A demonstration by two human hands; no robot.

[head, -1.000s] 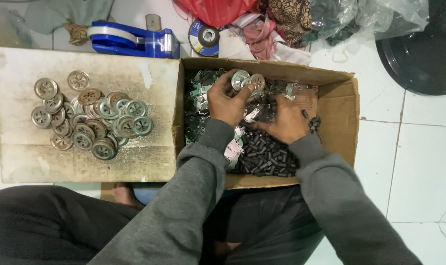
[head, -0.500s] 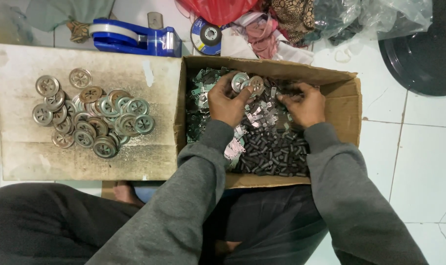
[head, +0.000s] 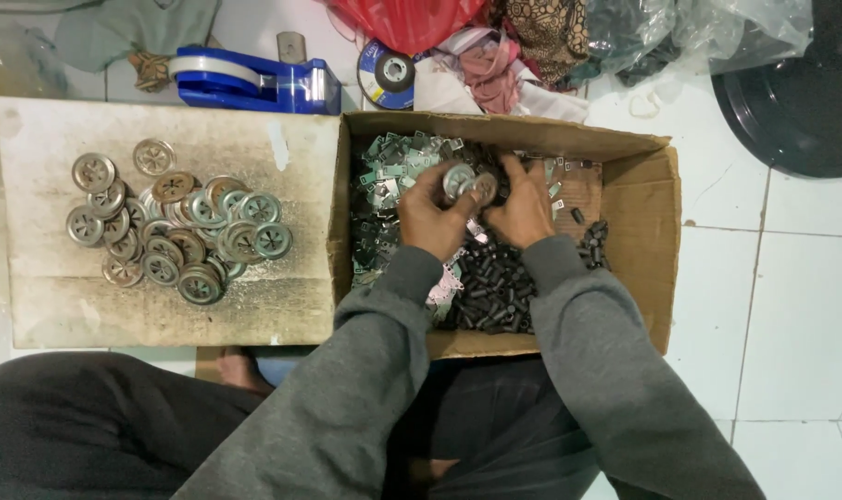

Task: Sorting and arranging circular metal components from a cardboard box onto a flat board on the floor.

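Both my hands are over an open cardboard box (head: 643,268) filled with small black cylinders (head: 495,292) and shiny metal clips (head: 393,171). My left hand (head: 430,218) grips two round metal wheel discs (head: 467,183) at its fingertips. My right hand (head: 523,211) sits beside it, fingers curled and touching the same discs. A pile of several similar round metal discs (head: 175,236) lies on a flat cardboard sheet (head: 282,306) to the left of the box.
A blue tape dispenser (head: 254,83) and a grinding disc (head: 387,72) lie behind the box, with cloth and plastic bags (head: 625,32). A dark round base (head: 801,93) stands at the far right on white floor tiles. My legs fill the bottom.
My right hand has moved from the box's right side leftward to meet my left hand at the discs. My left hand has stayed in place, holding the discs.
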